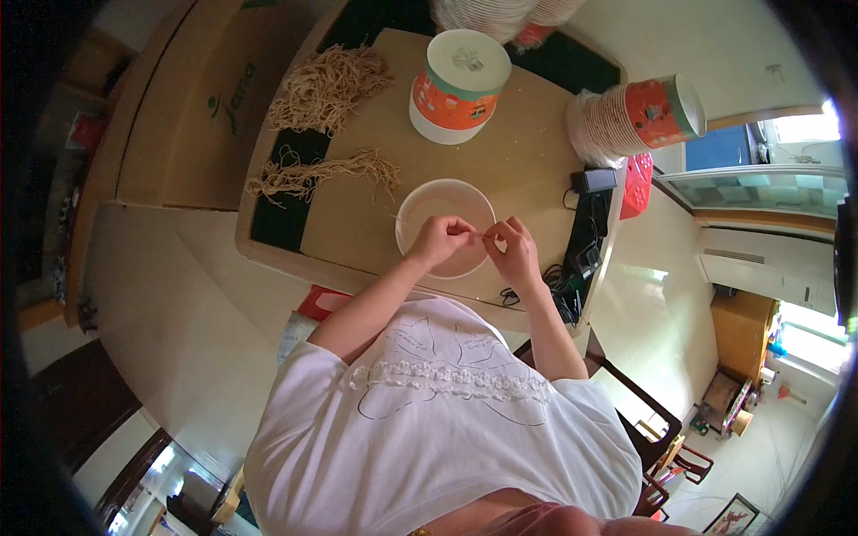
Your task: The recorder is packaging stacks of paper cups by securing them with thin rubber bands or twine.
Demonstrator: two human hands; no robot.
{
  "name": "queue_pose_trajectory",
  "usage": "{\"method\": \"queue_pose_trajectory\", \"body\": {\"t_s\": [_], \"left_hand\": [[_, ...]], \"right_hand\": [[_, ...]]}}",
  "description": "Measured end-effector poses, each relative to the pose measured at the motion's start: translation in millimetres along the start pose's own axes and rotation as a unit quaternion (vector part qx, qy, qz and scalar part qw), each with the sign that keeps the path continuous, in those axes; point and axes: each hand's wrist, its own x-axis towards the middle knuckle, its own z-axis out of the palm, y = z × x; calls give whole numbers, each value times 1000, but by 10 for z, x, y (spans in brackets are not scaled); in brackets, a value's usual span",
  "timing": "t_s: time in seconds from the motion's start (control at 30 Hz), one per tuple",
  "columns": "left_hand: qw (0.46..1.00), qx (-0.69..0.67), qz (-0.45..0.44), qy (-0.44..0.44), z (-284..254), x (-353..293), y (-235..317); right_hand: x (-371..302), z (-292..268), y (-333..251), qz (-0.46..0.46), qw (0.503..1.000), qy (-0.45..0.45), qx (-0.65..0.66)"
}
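Over a round white tub (458, 261) on the table, my two hands meet with their fingertips nearly touching. My left hand (440, 243) is closed in a pinch above the middle of the tub. At the tub's right rim my right hand (514, 250) also pinches, thumb against forefinger. Whatever lies between the fingertips is too small to make out. A thin strand seems to cross the tub's left rim. Left of the tub lies a loose bundle of beige strings (335, 172), with a larger tangled heap of strings (331, 89) behind it.
An orange and white paper bucket (454, 105) stands behind the tub on a cardboard sheet (536, 170). A wrapped stack of paper buckets (617, 122) lies at the right edge, near a black power adapter (593, 181) and cables (563, 284). A big carton (192, 107) is at left.
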Motion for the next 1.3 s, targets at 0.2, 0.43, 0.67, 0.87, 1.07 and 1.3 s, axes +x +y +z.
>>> {"method": "queue_pose_trajectory", "body": {"t_s": [0.2, 0.43, 0.67, 0.87, 1.07, 1.3], "left_hand": [[1000, 10, 1, 0, 6, -2, 24], [1000, -9, -17, 16, 8, 29, 82], [997, 65, 32, 26, 16, 67, -56], [999, 24, -4, 25, 42, 69, -54], [998, 52, 20, -14, 55, -5, 89], [998, 57, 14, 7, 33, 13, 15]], "right_hand": [[10, 5, -37, -13, 1000, 4, 7], [7, 4, -22, -7, 1000, 17, 4], [9, 9, -48, -12, 1000, 14, 5], [3, 30, -20, -10, 1000, 15, 15], [2, 28, 6, -17, 1000, 8, 3], [-4, 35, 1, -20, 1000, 11, -3]]}}
